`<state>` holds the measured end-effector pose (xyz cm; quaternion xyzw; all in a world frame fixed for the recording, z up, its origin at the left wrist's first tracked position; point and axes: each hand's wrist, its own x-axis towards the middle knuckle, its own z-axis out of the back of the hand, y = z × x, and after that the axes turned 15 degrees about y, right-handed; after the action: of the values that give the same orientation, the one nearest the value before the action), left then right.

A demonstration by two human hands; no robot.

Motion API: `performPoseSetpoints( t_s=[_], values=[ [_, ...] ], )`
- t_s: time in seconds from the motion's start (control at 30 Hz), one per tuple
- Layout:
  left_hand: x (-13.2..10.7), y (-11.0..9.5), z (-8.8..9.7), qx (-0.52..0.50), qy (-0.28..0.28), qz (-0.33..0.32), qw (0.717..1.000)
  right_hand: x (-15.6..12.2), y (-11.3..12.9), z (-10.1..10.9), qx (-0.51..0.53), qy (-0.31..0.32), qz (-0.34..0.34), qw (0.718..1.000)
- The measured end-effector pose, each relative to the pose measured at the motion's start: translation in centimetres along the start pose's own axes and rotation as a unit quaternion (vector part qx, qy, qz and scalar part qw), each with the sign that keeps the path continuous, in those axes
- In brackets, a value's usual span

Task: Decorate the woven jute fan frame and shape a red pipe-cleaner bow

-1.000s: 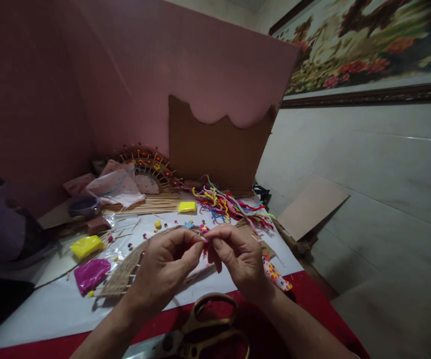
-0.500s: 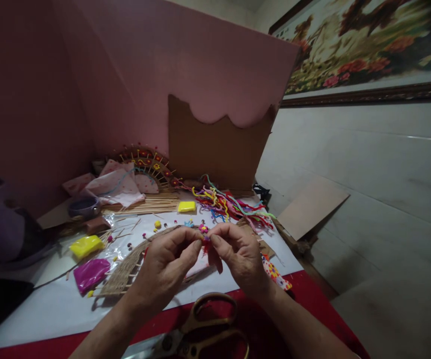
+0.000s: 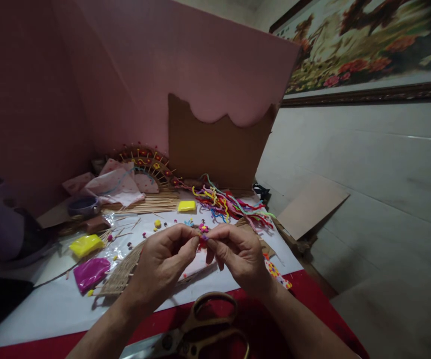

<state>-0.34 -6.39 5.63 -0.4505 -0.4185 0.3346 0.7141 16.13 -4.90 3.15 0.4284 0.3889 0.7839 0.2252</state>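
My left hand and my right hand meet over the middle of the table, thumbs and forefingers pinched together. Between the fingertips is a small purple piece, too small to tell its material. Both hands touch it. Below and behind them lies a fan-shaped frame of twine-wrapped sticks, partly hidden by my left hand. A tiny pink flower shows just beyond the fingertips. Scissors with gold handles lie nearest me, between my forearms.
Bagged magenta clay and bagged yellow clay lie left. Fuzzy coloured stems are heaped at the back right. Thin wooden sticks, a small yellow packet and a decorated fan are behind. Brown cardboard stands upright.
Both hands stay pinched together around the purple piece. The fingertips shift slightly and the right fingers bend a little differently; the rest stays put.
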Motion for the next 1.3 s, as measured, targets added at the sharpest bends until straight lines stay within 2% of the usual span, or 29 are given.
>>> performPoseSetpoints(
  t_s=[0.4, 0.6, 0.77, 0.93, 1.03, 1.13, 1.23, 1.3],
  values=[
    [0.1, -0.4, 0.1, -0.035, 0.014, 0.053, 0.998, 0.3, 0.3, 0.2, -0.124, 0.001, 0.066, 0.99],
    [-0.1, 0.3, 0.2, -0.061, 0.036, 0.038, 0.997, -0.1, 0.0, 0.2, -0.118, 0.026, 0.059, 0.991],
    [-0.1, 0.7, 0.3, -0.101, 0.024, 0.03, 0.994, -0.3, -0.3, 0.1, -0.099, 0.032, 0.059, 0.993],
    [-0.3, 0.0, 0.0, -0.026, 0.016, -0.002, 1.0, -0.2, -0.2, 0.1, -0.087, 0.034, 0.054, 0.994],
    [-0.7, -0.3, 0.1, 0.061, 0.001, -0.034, 0.998, -0.2, -0.1, 0.0, -0.06, 0.041, 0.046, 0.996],
    [-0.9, -0.4, 0.7, 0.158, 0.015, -0.052, 0.986, -0.2, -0.3, -0.2, -0.022, 0.034, 0.032, 0.999],
    [-0.7, -0.7, 1.8, 0.191, 0.038, -0.035, 0.98, -0.1, -0.8, -0.4, 0.026, 0.013, 0.012, 0.999],
    [-0.5, -1.0, 2.4, 0.15, 0.045, -0.004, 0.988, 0.1, -1.1, -0.5, 0.067, -0.011, 0.002, 0.998]
  ],
)
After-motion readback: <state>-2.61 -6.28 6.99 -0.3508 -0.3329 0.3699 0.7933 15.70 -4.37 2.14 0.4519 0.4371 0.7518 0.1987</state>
